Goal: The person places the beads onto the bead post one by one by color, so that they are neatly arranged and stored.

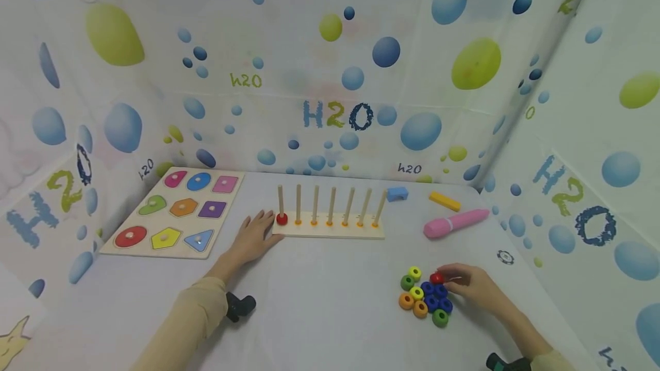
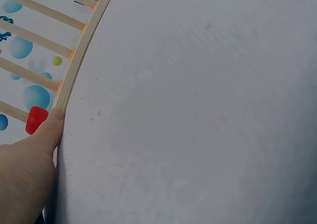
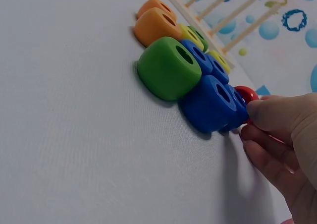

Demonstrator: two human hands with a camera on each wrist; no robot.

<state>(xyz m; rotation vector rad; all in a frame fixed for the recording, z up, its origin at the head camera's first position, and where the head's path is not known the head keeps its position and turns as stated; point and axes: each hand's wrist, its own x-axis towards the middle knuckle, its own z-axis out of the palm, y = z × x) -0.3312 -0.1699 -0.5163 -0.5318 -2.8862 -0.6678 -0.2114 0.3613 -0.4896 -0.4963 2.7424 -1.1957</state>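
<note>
surface: we work on a white table (image 1: pixel 319 296) inside a tent of bubble-print sheets.
peg board: wooden peg board (image 1: pixel 330 232) stands mid-table with a row of upright pegs; one red ring (image 1: pixel 281 219) already sits at the foot of the leftmost peg, the other pegs look bare.
left hand: our left hand (image 1: pixel 252 239) lies flat beside the board's left end, fingers straight, holding nothing; the wrist view shows a fingertip (image 2: pixel 52 127) pressed against the board's edge next to that red ring.
right hand: our right hand (image 1: pixel 471 285) is down at the pile of rings (image 1: pixel 425 296), front right of the table, well apart from the board. Fingers curl round a second red ring (image 1: pixel 436 278) at the pile's far edge, pinching it; it looks to rest on the table, touching the blue ones.
step: we judge this as the pick-up of the next ring, left hand steadying the board.
next move: needs a clean lift without dragging the blue neighbours, then lining the hole up over a peg tip.
other stuff: shape puzzle (image 1: pixel 177 213) far left; blue block (image 1: pixel 397 193), yellow block (image 1: pixel 444 201) and pink toy (image 1: pixel 454 223) beyond the board, untouched.
</note>
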